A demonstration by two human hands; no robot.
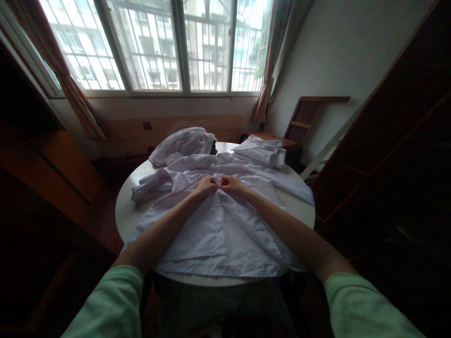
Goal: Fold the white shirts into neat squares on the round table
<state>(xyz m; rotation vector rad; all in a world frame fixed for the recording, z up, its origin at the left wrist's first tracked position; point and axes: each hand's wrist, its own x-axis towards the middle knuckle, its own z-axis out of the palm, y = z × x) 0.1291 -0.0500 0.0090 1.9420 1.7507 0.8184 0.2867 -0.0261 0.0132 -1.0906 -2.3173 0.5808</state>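
Note:
A white long-sleeved garment, like a coat or shirt [200,239], lies spread over a round white table [123,206]. Its hem reaches the near edge, and its sleeves stretch out to the left and right. At the middle of its front, my left hand [207,185] pinches the cloth along the front opening. Close beside it, my right hand [230,183] pinches the facing edge, fingertips almost meeting the left ones. Any button between the fingers is too small to make out. Below the hands the two front panels lie together, with loose creases.
At the table's back left sits a heaped white bundle [183,143]; a folded white garment stack [260,149] lies at the back right. Behind stand a wooden chair [305,119] and a large cardboard sheet [134,134] under the window. Dark wooden furniture [380,141] rises at the right.

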